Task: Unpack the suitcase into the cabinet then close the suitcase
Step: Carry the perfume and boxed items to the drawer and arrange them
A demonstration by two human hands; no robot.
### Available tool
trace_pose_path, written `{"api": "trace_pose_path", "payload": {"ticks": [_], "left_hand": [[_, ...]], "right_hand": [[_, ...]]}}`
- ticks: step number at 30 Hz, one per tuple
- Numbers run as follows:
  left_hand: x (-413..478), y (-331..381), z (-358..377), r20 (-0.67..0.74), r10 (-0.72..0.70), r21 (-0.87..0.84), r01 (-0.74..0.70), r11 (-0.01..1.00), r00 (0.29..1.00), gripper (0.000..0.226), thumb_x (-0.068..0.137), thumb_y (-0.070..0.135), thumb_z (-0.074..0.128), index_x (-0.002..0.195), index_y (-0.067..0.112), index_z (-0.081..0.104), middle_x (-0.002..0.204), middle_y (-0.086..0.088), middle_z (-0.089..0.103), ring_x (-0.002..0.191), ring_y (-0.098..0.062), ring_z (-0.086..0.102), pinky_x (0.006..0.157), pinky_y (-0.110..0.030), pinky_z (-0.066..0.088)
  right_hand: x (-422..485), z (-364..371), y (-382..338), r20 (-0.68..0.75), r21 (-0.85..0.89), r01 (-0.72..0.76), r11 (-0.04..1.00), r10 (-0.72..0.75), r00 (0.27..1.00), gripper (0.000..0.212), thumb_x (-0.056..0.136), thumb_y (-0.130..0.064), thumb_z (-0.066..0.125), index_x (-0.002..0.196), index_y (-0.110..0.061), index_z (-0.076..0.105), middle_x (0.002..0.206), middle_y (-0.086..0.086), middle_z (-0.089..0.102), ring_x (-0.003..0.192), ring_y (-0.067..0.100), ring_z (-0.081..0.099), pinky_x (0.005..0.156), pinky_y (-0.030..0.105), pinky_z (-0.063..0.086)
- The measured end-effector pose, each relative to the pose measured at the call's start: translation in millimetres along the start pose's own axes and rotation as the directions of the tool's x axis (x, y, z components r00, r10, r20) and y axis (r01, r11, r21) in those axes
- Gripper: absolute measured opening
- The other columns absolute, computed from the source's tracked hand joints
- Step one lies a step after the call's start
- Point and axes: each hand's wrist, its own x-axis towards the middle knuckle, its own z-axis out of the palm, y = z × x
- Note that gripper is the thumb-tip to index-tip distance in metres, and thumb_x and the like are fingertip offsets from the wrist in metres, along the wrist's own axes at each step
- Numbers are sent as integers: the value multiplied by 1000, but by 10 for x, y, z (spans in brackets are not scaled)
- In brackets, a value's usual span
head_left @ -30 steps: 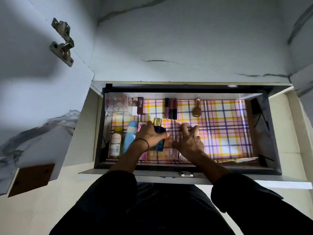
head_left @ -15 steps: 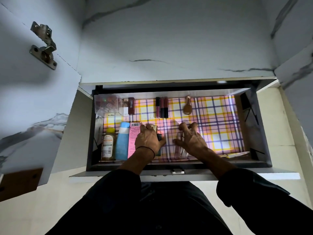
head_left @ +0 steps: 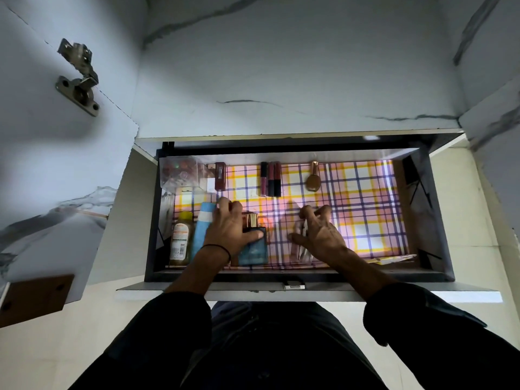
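Head cam: blue perfume bottle [head_left: 254, 250] pressed under left hand [head_left: 229, 235], grip can't be told; clear bottle [head_left: 299, 228] clasped by right hand [head_left: 323, 239] fingers [head_left: 323, 212], prob for neat rows

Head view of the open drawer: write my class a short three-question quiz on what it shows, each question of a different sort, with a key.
1. True or false: three lip gloss tubes lie side by side near the back wall of the drawer.
2. The rose-gold-capped bottle lies: A) left of the tubes, B) right of the tubes, C) on top of the tubes.
3. Which hand's thumb touches the blue perfume bottle?

Key: 1 true; 2 B; 3 the left hand.
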Motion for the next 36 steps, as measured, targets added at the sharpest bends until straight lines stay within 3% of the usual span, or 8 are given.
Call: {"api": "trace_pose_path", "payload": {"ticks": [4, 6, 9, 12, 17, 22, 28, 36], "left_hand": [[162, -367, -203, -10, 24, 12, -24, 1000, 1000, 81, 76, 67, 45, 147, 28, 36, 156, -3, 23, 137, -33, 25, 107, -47, 33], [240, -537, -235, 63, 43, 44, -46, 998, 997, 74, 80, 65, 36, 144, 29, 41, 155, -4, 35, 139, -31, 29, 113, -45, 26], [270, -697, -243, 87, 62, 25, -65, 998, 994, 54, 93, 45, 50, 143, 24, 47, 147, -7, 47, 136, -28, 37, 111, -37, 21], [253, -779, -258, 36, 55, -3, -55, 999, 998, 50, 93, 27, 61, 141, 19, 49, 144, -9, 50, 133, -28, 42, 109, -35, 23], [235, -867, -245, 28, 82, 7, -82, 997, 996, 56, 89, 21, 67, 142, 19, 48, 146, -8, 49, 133, -29, 42, 113, -38, 23], [241, -930, -248, 27, 109, 13, -109, 994, 994, 61, 88, 19, 68, 144, 19, 46, 146, -7, 48, 134, -29, 40, 112, -37, 24], [302, -1078, -177, 67, 92, 24, -94, 995, 993, 69, 83, 30, 69, 146, 32, 40, 148, -2, 45, 135, -34, 37, 108, -55, 32], [346, -1112, -135, 75, 89, 50, -93, 994, 993, 74, 80, 34, 68, 147, 34, 38, 151, -2, 42, 135, -33, 37, 107, -55, 32]], "right_hand": [[-45, -89, -262, -109, -230, 117, 966, -145, 983, 66, 87, -47, 70, 137, -26, 33, 135, 9, 28, 111, 26, 52, 81, 38, 57], [-34, -106, -464, 17, -234, 242, 942, -245, 969, 68, 90, -45, 68, 142, -23, 30, 135, 7, 35, 110, 24, 56, 83, 38, 56], [3, 2, -656, 291, -136, 352, 926, -302, 908, 82, 86, -48, 71, 148, -19, 26, 143, 8, 48, 117, 30, 59, 93, 40, 51], [63, 155, -709, 332, -118, 328, 937, -274, 903, 86, 81, -50, 75, 144, -15, 27, 139, 13, 56, 119, 33, 59, 101, 52, 46], [137, 277, -715, 308, 50, 232, 971, -236, 922, 84, 79, -45, 80, 142, -17, 30, 126, 12, 63, 111, 31, 63, 89, 41, 52], [104, 411, -785, 252, 176, 178, 968, -219, 942, 76, 81, -33, 81, 139, -17, 34, 121, 11, 66, 99, 27, 67, 80, 39, 57], [111, 456, -811, 264, 178, 205, 962, -248, 932, 75, 84, -33, 79, 142, -19, 33, 136, 10, 59, 109, 29, 63, 85, 37, 52], [118, 425, -838, 292, 195, 201, 960, -252, 923, 70, 85, -32, 78, 138, -18, 34, 133, 10, 60, 110, 28, 63, 85, 40, 54]]}}
